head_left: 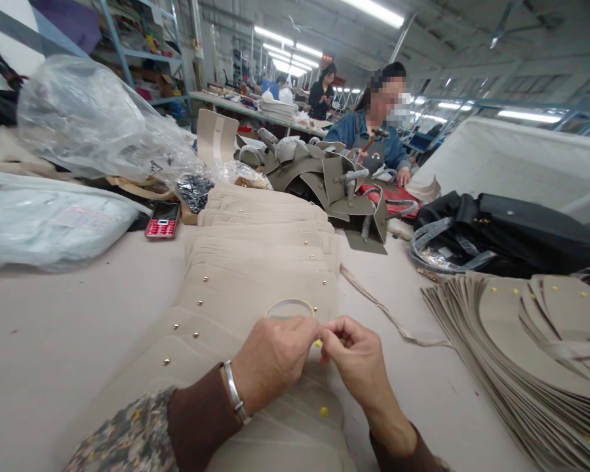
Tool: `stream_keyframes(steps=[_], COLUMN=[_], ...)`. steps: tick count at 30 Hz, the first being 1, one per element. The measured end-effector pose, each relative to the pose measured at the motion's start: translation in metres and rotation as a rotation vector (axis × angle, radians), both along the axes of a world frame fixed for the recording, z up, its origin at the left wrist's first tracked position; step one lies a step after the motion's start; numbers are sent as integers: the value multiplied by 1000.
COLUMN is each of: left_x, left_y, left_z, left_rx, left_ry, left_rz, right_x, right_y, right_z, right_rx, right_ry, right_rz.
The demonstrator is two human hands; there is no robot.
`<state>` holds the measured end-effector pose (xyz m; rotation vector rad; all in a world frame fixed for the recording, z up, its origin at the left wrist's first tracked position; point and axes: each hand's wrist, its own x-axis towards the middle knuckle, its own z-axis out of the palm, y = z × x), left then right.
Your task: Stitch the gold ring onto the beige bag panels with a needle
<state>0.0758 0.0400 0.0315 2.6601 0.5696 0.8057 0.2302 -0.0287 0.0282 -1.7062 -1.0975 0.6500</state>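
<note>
My left hand (282,344) is closed around a thin yellow-edged ring (291,302) that looks like a roll of tape; most of it is hidden behind the fingers. Fingertips of my right hand (358,354) are pinched together and meet those of the left. What they pinch is too small to make out. Just below them shows a small yellow piece (318,343). Both hands are above a long overlapping stack of beige panels (255,262) with metal studs (176,326). Another yellow piece (323,412) is on a nearer panel.
Fanned beige panels (511,341) with yellow dots lie at the right. Beyond are a black bag (531,229), a heap of olive bag parts (319,174) and a co-worker (373,124) holding a hammer. A red phone (162,221) and plastic bags (54,223) sit left; a strap (383,308) lies right.
</note>
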Motion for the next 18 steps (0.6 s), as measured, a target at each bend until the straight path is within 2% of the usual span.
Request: stream_keyframes(steps=[2,4,7,10,15,18], left_x=[3,6,10,13,7,0], left_y=[2,8,21,30,26,20], left_z=[0,-3,-10,-17,-18,-19], left_rx=[25,26,42,42,-52,-95], left_ry=[-16,63,285,421,449,443], left_rz=[2,61,134,105,67,45], right_x=[13,26,38,39,41,42], right_y=[6,10,11,12,14,11], right_z=[-6,-15,-27,-36,-37,-32], right_rx=[-67,-106,-132,-137,-199,-298], right_ry=[148,211,236,220,223,244], right_rz=[-70,-87,-53,-23,13,67])
